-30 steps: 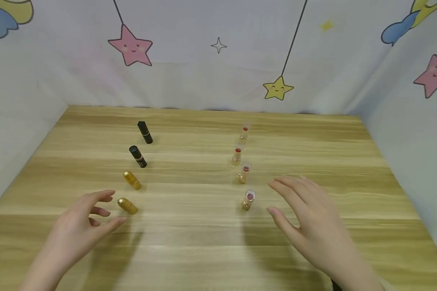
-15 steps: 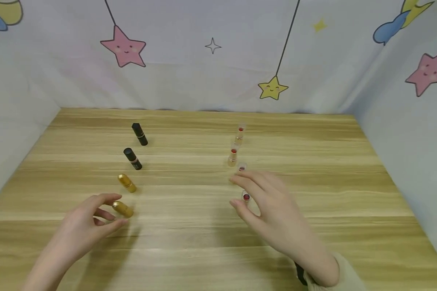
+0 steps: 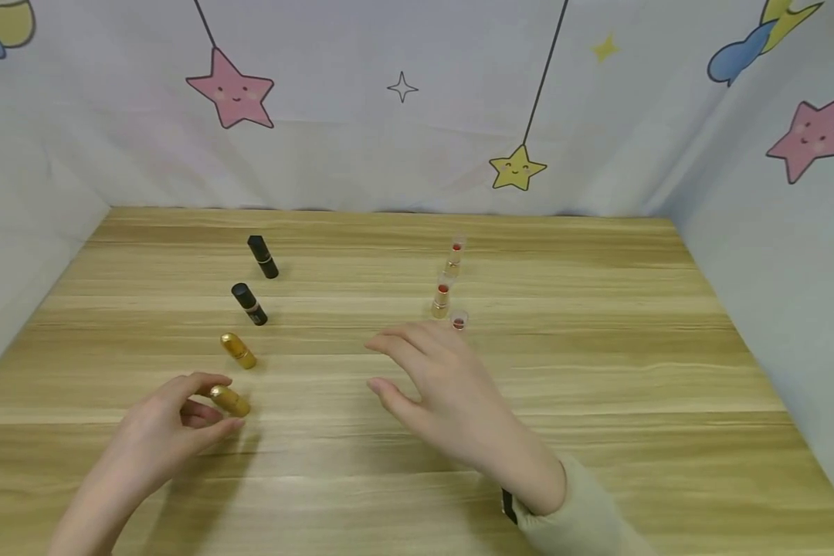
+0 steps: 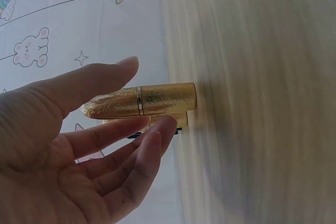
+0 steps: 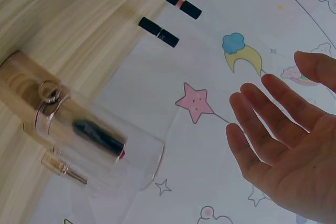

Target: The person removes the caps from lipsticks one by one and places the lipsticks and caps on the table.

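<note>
At the left, my left hand [image 3: 163,421] stands around the nearest gold lipstick [image 3: 230,401], thumb and fingers spread to either side of it. In the left wrist view the thumb [image 4: 97,85] appears slightly apart from this upright lipstick [image 4: 157,102]; contact on the finger side I cannot tell. My right hand [image 3: 452,394] hovers over the middle of the table, fingers extended and holding nothing. Just behind it stand clear-capped lipsticks [image 3: 441,300]. The nearest of these is hidden by the hand in the head view, but a clear-capped lipstick [image 5: 94,124] looms close in the right wrist view.
Another gold lipstick [image 3: 239,350] stands behind the first. Two black lipsticks [image 3: 249,304] continue that left row toward the back. The wooden table [image 3: 598,309] meets a white curtain [image 3: 361,154] printed with stars at its far edge and sides.
My right hand has moved left, past the nearest clear-capped lipstick, into the middle. The left hand has come closer around the nearest gold lipstick. The head view has shifted slightly.
</note>
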Available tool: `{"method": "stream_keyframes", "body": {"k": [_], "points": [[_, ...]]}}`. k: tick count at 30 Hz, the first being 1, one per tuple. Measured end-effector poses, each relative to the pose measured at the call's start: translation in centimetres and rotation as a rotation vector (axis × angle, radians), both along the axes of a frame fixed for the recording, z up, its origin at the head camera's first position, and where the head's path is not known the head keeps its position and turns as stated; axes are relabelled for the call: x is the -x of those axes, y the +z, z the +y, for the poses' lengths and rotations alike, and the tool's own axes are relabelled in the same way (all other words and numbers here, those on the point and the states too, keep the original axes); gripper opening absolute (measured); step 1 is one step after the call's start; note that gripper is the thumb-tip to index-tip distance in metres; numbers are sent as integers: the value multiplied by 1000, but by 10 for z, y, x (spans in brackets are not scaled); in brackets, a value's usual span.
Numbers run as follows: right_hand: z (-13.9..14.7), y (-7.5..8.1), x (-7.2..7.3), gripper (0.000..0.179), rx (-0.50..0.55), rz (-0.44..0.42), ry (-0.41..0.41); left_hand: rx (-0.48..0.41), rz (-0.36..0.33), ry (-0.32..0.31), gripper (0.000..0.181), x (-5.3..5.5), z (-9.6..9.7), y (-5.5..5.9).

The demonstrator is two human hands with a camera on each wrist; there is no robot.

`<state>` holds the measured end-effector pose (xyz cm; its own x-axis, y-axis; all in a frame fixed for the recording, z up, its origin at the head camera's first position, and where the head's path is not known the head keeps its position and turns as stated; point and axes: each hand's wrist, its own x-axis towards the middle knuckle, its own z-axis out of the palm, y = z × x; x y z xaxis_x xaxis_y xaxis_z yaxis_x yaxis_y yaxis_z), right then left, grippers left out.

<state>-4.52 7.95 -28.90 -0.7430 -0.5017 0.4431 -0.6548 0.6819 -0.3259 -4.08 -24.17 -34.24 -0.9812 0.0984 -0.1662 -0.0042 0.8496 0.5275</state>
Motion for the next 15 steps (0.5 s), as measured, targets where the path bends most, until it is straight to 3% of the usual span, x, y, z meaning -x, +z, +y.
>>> {"method": "stream_keyframes", "body": {"k": [7,15], "points": [[-24,-5,8,31,-14,-41,54,11,-12,8,55,2,0,-3],[-57,-6,14,32,-111,-100,103,49,4,-5,50,6,0,-6]]}}
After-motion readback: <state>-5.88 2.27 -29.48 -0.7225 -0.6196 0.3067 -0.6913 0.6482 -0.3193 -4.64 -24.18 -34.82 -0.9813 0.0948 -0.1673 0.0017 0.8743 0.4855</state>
